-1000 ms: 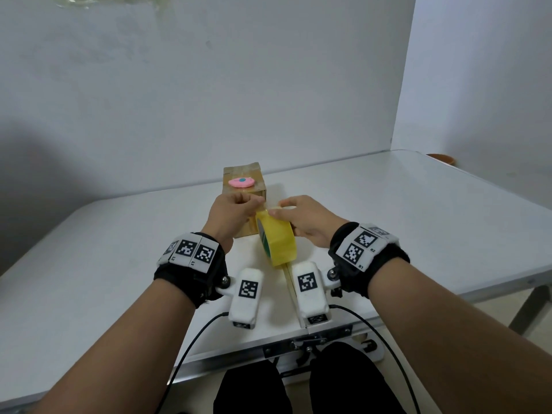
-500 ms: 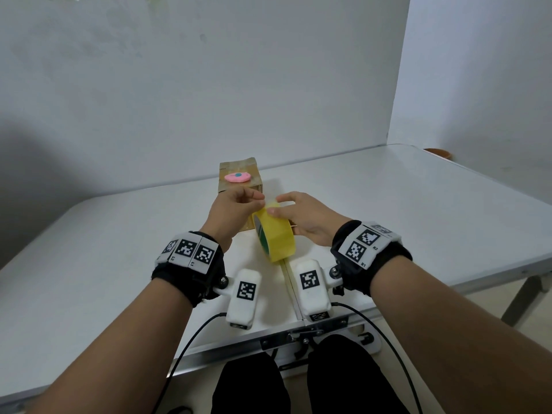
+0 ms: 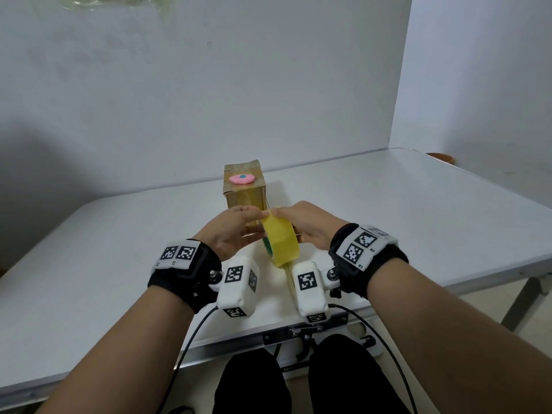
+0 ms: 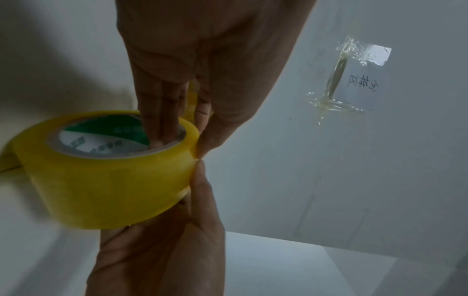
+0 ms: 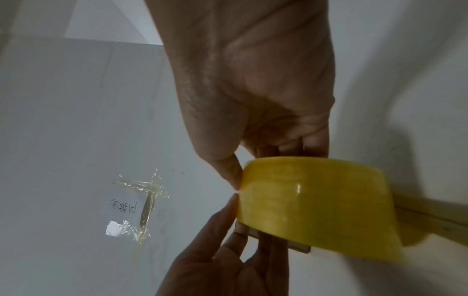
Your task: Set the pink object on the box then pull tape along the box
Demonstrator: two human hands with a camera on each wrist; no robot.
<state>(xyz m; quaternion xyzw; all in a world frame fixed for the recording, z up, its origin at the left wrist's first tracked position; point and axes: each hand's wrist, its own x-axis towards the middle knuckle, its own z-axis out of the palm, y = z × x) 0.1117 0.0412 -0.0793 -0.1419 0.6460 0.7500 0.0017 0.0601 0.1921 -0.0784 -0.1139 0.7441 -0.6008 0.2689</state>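
- Tape roll (image 3: 280, 243) stands on edge at frame centre, between our hands, above the surface (image 3: 418, 210).
- Left hand (image 3: 231, 231) grips it, fingers in the core.
- Right hand (image 3: 304, 224) pinches its top rim.

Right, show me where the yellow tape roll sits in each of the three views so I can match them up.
Head: yellow tape roll just below centre, on edge between the left hand and right hand.
Left wrist: roll at left centre, its core facing the camera with fingers in it.
Right wrist: roll at lower right, outer band only.
Shared landmark: the two thumb tips meeting at the roll's rim.
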